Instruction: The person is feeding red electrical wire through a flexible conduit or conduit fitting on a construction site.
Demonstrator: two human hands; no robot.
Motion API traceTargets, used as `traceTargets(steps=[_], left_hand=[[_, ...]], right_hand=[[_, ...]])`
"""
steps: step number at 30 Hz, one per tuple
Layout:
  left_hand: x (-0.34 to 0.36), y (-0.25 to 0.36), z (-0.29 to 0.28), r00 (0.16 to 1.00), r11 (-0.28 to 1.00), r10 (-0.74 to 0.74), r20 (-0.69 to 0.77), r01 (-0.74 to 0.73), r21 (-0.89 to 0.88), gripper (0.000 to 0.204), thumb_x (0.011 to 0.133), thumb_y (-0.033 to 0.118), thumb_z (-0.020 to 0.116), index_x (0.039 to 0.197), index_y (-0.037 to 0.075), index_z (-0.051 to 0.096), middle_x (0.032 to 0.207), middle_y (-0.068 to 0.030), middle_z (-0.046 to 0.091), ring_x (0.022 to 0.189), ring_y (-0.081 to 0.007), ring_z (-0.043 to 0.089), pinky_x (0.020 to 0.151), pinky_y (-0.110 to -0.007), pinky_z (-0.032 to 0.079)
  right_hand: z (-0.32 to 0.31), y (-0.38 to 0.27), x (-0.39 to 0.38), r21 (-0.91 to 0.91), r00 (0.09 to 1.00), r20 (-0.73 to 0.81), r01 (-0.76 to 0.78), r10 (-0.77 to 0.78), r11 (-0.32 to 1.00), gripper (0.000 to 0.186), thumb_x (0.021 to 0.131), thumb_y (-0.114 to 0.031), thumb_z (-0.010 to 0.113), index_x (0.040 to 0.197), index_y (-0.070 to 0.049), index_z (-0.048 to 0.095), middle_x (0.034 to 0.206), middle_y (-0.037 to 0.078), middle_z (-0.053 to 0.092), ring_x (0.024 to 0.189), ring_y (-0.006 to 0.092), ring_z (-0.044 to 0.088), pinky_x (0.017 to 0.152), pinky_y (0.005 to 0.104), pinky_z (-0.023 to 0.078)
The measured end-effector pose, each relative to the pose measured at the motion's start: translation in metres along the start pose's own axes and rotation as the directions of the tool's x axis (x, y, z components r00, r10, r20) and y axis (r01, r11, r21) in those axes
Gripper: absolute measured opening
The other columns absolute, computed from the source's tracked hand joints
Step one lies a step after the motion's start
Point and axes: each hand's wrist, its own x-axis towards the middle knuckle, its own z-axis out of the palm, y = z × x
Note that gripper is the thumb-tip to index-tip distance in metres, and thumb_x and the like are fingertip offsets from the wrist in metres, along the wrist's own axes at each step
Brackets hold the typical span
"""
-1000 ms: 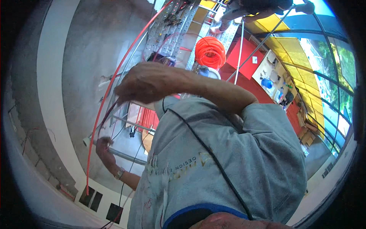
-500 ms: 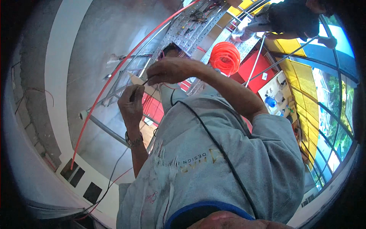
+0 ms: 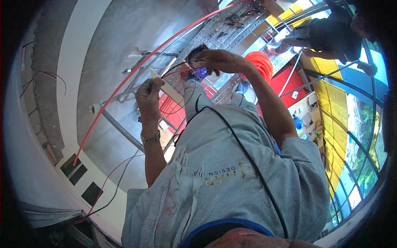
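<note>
My left hand [image 3: 149, 93], with a watch on the wrist, has its fingers pinched together beside a wooden strip [image 3: 171, 91]. A thin black wire [image 3: 178, 66] runs from its fingertips over to my right hand [image 3: 225, 62]. Those right fingers are bent round the wire's other part, palm down. Below the black wire, thin red wires [image 3: 175, 71] hang in a loose loop. Close under my right hand is a small purple package [image 3: 200, 73], partly covered by the fingers.
A perforated metal platform [image 3: 223, 39] carries tools. On it lies a coil of orange-red tubing [image 3: 260, 66]. A long red conduit [image 3: 136, 68] arcs across the left side. Another person [image 3: 331, 35] stands at upper right. Metal scaffold tubes [image 3: 122, 130] surround me.
My hands have drawn apart, the right one going right and slightly up. More of the black wire shows stretched between them, and the purple package has come into sight.
</note>
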Motion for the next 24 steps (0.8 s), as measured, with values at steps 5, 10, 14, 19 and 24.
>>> traceTargets(steps=[5, 10, 14, 19, 24], left_hand=[[0.009, 0.010, -0.003, 0.999, 0.998, 0.003, 0.042, 0.000, -0.069, 0.026, 0.100, 0.028, 0.069, 0.093, 0.004, 0.073, 0.066, 0.0086, 0.049, 0.055, -0.0015, 0.032, 0.049, -0.023, 0.022], [0.013, 0.015, 0.024, 0.997, 0.990, 0.062, 0.041, -0.056, -0.126, 0.026, 0.100, 0.028, 0.069, 0.092, 0.003, 0.072, 0.065, 0.0087, 0.048, 0.056, -0.0013, 0.033, 0.050, -0.022, 0.022], [0.025, 0.011, 0.033, 0.999, 0.977, 0.009, 0.054, 0.003, -0.215, 0.022, 0.099, 0.023, 0.069, 0.089, 0.004, 0.071, 0.061, 0.0089, 0.044, 0.053, -0.0013, 0.031, 0.048, -0.023, 0.020], [0.033, 0.003, 0.030, 0.992, 0.946, -0.060, 0.113, 0.093, -0.311, 0.021, 0.099, 0.022, 0.070, 0.088, 0.004, 0.069, 0.058, 0.0091, 0.040, 0.051, -0.0017, 0.029, 0.047, -0.023, 0.018], [0.055, -0.011, -0.011, 0.993, 0.856, -0.117, 0.031, 0.116, -0.503, 0.014, 0.097, 0.017, 0.071, 0.096, 0.002, 0.068, 0.067, 0.0051, 0.050, 0.051, -0.0024, 0.035, 0.044, -0.021, 0.025]], right_hand=[[-0.001, 0.003, 0.018, -0.121, 0.973, 0.078, 0.224, -0.215, 0.967, 0.034, 0.101, -0.033, 0.058, 0.116, -0.004, 0.068, 0.101, 0.015, 0.072, 0.088, 0.0277, 0.071, 0.079, 0.0431, 0.055], [0.008, -0.005, 0.031, -0.228, 0.967, 0.029, 0.255, -0.255, 0.940, 0.033, 0.098, -0.033, 0.064, 0.110, -0.003, 0.071, 0.095, 0.012, 0.074, 0.084, 0.0255, 0.072, 0.077, 0.0403, 0.056], [0.010, -0.034, 0.026, -0.059, 0.899, 0.404, -0.162, 0.172, 0.985, 0.030, 0.095, -0.031, 0.068, 0.102, -0.003, 0.073, 0.088, 0.012, 0.076, 0.070, 0.0204, 0.072, 0.069, 0.0352, 0.059], [0.021, 0.009, 0.029, 0.028, 0.761, 0.588, -0.358, 0.274, 0.933, 0.032, 0.088, -0.027, 0.072, 0.108, -0.002, 0.073, 0.086, 0.015, 0.075, 0.071, 0.0272, 0.075, 0.062, 0.0373, 0.060], [0.045, 0.172, 0.020, -0.384, 0.975, 0.191, -0.029, 0.110, 0.923, 0.025, 0.091, -0.022, 0.064, 0.109, -0.006, 0.071, 0.088, 0.015, 0.074, 0.076, 0.0305, 0.074, 0.066, 0.0425, 0.060]])
